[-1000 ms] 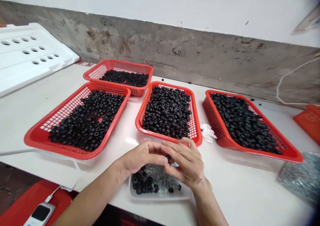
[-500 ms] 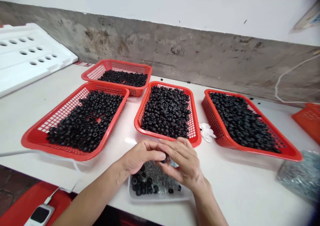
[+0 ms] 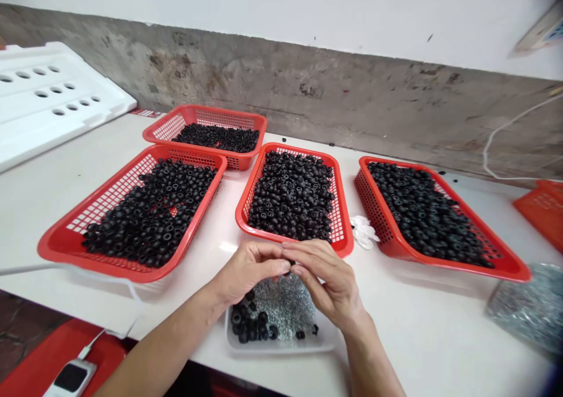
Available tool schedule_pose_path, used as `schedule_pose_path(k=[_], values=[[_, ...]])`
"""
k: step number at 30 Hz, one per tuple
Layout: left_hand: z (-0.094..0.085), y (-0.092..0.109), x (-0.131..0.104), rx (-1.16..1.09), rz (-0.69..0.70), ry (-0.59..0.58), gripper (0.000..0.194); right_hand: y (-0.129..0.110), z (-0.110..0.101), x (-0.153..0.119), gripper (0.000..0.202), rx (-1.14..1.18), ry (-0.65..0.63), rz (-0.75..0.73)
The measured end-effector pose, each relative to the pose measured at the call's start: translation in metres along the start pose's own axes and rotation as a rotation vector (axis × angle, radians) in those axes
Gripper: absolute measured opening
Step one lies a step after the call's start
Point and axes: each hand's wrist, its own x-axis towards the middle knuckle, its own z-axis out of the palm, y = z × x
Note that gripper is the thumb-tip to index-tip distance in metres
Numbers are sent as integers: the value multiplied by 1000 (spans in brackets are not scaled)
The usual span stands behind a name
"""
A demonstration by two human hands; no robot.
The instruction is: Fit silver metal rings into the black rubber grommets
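Observation:
My left hand (image 3: pixel 253 271) and my right hand (image 3: pixel 328 274) meet above a clear plastic tray (image 3: pixel 303 348). Between their fingertips is a small black round part (image 3: pixel 290 266), mostly covered by the fingers; both hands pinch it. Inside the tray lie many tiny silvery metal pieces (image 3: pixel 285 309), with a cluster of black ring-like parts (image 3: pixel 253 326) at its left side. Just beyond my hands stands a red basket (image 3: pixel 345 249) full of similar black parts (image 3: pixel 292 194).
Red baskets of black parts stand at the left (image 3: pixel 53 244), back left (image 3: pixel 259 124) and right (image 3: pixel 396 238). A bag of metal pieces (image 3: pixel 528 303) lies far right, white crumpled material (image 3: pixel 364 231) between baskets. White foam board (image 3: pixel 88 80) leans back left; a wired device (image 3: pixel 73 376) sits lower left.
My right hand has shifted slightly, its thumb and fingers now straighter around the black part. More of the silvery pieces in the tray show beneath. The baskets have stayed put.

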Motion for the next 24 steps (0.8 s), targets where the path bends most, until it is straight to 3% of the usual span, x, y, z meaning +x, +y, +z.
schedule_pose_path(k=[3, 8, 12, 19, 24], values=[[0, -1, -1, 15, 42, 39, 9, 0, 3, 0, 41, -280, -16, -84], [4, 0, -2, 224, 115, 90, 9, -1, 10, -1, 33, -553, 5, -155], [5, 2, -2, 295, 123, 85, 13, -1, 13, -2, 32, -566, 4, -144], [-1, -3, -2, 235, 83, -89, 22, 2, 11, -3, 39, -492, 24, -146], [0, -3, -2, 317, 127, -91, 25, 6, 11, -5, 44, -440, -10, -155]])
